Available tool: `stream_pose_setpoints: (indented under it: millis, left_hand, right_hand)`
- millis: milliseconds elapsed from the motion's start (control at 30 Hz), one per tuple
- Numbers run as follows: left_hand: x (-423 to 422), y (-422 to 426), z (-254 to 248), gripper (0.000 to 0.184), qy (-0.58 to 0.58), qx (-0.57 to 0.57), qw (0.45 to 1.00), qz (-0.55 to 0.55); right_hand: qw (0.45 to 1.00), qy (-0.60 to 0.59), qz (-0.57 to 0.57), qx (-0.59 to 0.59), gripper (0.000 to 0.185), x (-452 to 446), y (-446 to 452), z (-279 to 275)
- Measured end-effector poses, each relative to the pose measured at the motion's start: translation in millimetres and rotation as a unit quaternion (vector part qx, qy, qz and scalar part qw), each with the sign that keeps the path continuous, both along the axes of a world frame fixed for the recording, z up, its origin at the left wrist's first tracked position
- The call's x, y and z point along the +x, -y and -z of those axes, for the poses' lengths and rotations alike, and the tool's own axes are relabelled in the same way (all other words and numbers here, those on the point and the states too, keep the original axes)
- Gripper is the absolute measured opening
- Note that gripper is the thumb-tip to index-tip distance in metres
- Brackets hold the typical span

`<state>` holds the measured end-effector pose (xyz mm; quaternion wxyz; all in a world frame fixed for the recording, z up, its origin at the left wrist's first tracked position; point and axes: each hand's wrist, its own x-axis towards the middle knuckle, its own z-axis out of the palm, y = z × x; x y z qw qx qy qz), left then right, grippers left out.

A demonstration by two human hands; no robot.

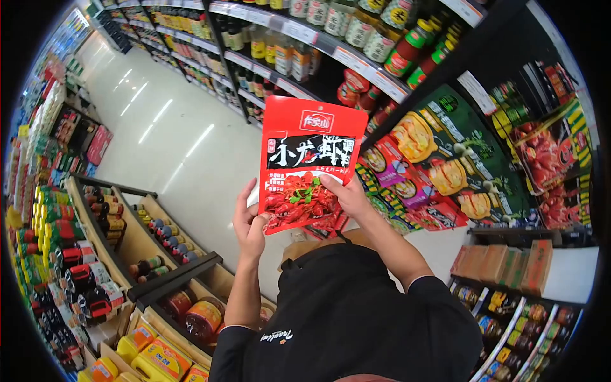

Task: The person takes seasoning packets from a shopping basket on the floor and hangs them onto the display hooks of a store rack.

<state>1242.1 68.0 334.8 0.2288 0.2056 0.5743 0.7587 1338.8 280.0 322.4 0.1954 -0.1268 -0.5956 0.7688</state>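
Observation:
A red packet [309, 159] with a black label band and a picture of crayfish is held upright in front of my body, its printed face toward me. My left hand [249, 219] grips its lower left edge, with the thumb on the front and the other fingers at the side. On the right edge, my right hand [347, 196] has its thumb over the front, and its other fingers are hidden behind the packet. Below the packet is a black apron [356, 312] with white lettering.
Shelves [331, 44] of bottles and jars run along the top. Hanging food packets and a green poster [468, 153] are at the right. Wooden bins [137, 235] of bottles stand at the lower left, and jar racks [509, 331] at the lower right. A pale floor aisle [159, 121] runs between shelves.

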Motion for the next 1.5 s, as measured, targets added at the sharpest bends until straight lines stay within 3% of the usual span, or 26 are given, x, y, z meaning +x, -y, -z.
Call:
stream_pose_setpoints:
  millis: [67, 200, 233, 267, 333, 500, 600, 767, 1100, 1200, 1233, 1300, 1333, 1400, 1500]
  left_hand:
    - [3, -12, 9, 0.053, 0.005, 0.016, 0.999, 0.037]
    - [11, -28, 15, 0.036, 0.001, -0.027, 0.989, 0.143]
    - [16, -36, 4, 0.034, 0.034, -0.072, 0.985, 0.156]
    - [34, -52, -6, 0.032, 0.01, -0.001, 0.994, 0.11]
    - [49, -69, -10, 0.03, 0.013, -0.004, 0.996, 0.086]
    - [82, -86, -3, 0.035, -0.066, -0.038, 0.99, 0.114]
    - [113, -105, -1, 0.034, -0.046, -0.035, 0.992, 0.112]
    - [175, -131, -11, 0.037, 0.0, -0.028, 0.976, 0.214]
    - [284, -155, 16, 0.031, -0.013, -0.046, 0.981, 0.188]
    - [316, -160, 25, 0.031, 0.02, -0.07, 0.979, 0.189]
    - [325, -161, 28, 0.032, 0.069, -0.075, 0.975, 0.198]
    - [338, -165, 30, 0.034, 0.149, -0.073, 0.961, 0.222]
    - [345, -169, 33, 0.034, 0.112, -0.055, 0.964, 0.236]
    - [354, -163, 46, 0.025, 0.048, -0.145, 0.94, 0.306]
    - [368, -168, 61, 0.022, 0.03, -0.154, 0.925, 0.347]
  right_hand:
    - [0.996, 0.022, -0.002, 0.081, 0.023, 18, -13, -7]
    - [0.996, 0.022, 0.022, 0.083, 0.023, 51, -10, -22]
    - [0.984, 0.046, -0.009, 0.17, 0.025, 63, -14, -24]
    - [0.984, 0.036, -0.019, 0.176, 0.027, 70, -13, -15]
    - [0.982, 0.057, -0.022, 0.179, 0.028, 85, -15, -11]
    - [0.996, 0.044, -0.021, 0.074, 0.028, 126, -28, -3]
    - [1.0, -0.004, -0.022, 0.013, 0.026, 157, -39, 2]
    - [0.997, 0.001, 0.067, 0.042, 0.019, 211, -51, 6]
    - [0.991, 0.061, 0.097, 0.068, 0.021, 318, -59, 6]
    - [0.991, 0.072, 0.101, 0.047, 0.022, 350, -63, 18]
    - [0.986, 0.129, 0.102, -0.01, 0.019, 364, -63, 22]
    - [0.984, 0.099, 0.15, 0.014, 0.021, 387, -63, 23]
    - [0.977, 0.085, 0.192, 0.022, 0.023, 397, -63, 26]
    - [0.968, 0.079, 0.239, -0.013, 0.022, 417, -68, 29]
    - [0.956, 0.083, 0.278, -0.049, 0.021, 441, -65, 43]
